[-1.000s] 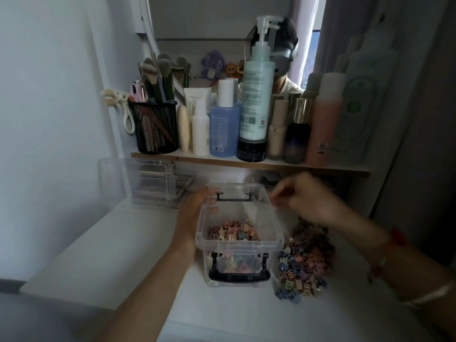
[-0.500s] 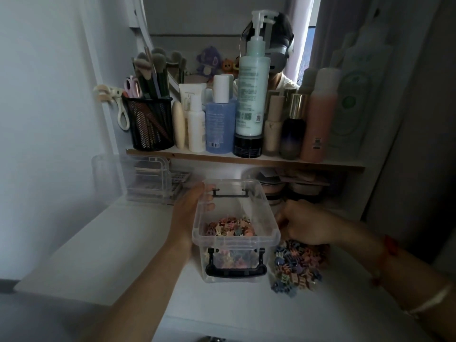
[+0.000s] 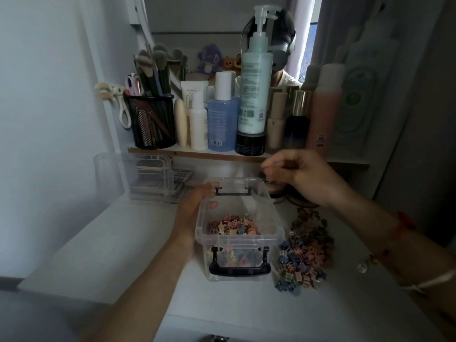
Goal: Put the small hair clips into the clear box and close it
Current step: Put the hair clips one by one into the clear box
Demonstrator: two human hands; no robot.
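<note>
Step in hand: carrying clips from the pile to the box.

- Box (image 3: 246, 245): clear, open, on the white table (image 3: 118, 248), black handle facing the person. A shallow layer of small clips (image 3: 234, 227) covers its floor.
- Loose pile of clips (image 3: 308, 250): on the table just right of the box, some touching its wall. Much of the load is not yet in.
- Left hand (image 3: 192, 213): grips the box's left wall, thumb hooked over the rim.
- Right hand (image 3: 298, 176): raised over the box's far right corner, fingers curled with tips bunched. Cannot tell whether clips are pinched inside.
- Another clear container (image 3: 138, 176) sits behind on the left; cannot tell if it is the lid.

Judgement: release should happen low and over the box's middle, not the corner, so nothing bounces out. The left hand's brace matters, as the box looks light. Scooping small bunches would likely beat single picks.
</note>
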